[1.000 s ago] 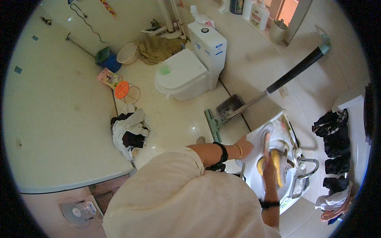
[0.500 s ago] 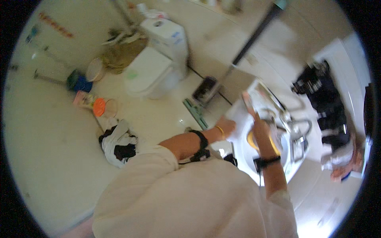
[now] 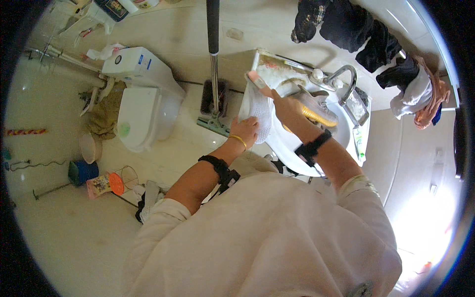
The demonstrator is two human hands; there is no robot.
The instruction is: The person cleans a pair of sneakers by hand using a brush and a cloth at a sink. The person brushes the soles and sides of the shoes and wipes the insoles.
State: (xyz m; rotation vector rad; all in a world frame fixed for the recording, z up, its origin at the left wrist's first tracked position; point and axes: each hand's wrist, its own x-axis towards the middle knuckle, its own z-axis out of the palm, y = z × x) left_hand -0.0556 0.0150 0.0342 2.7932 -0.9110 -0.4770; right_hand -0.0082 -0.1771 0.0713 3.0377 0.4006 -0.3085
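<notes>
Over the left edge of the washbasin (image 3: 292,156), my left hand (image 3: 245,131) grips a white mesh shoe (image 3: 258,111) by its lower end. My right hand (image 3: 284,106) is closed at the shoe's right side, and a narrow piece with a pinkish tip (image 3: 255,78) sticks out beyond it. Whether that is a tool or a finger, I cannot tell. A grey shoe with a yellow sole (image 3: 319,111) lies in the basin, partly behind my right hand and forearm.
A curved tap (image 3: 349,74) rises at the basin's back. Dark clothes (image 3: 346,27) hang above it. Left of the basin stand a long-handled squeegee (image 3: 213,74), a dark bin (image 3: 205,99) and a white toilet (image 3: 138,114). A blue bucket (image 3: 84,172) and an orange-rimmed basket (image 3: 116,183) are farther left.
My view has turned, so the basin and toilet appear higher and farther left. Both hands stay at the white shoe, which now shows more sharply.
</notes>
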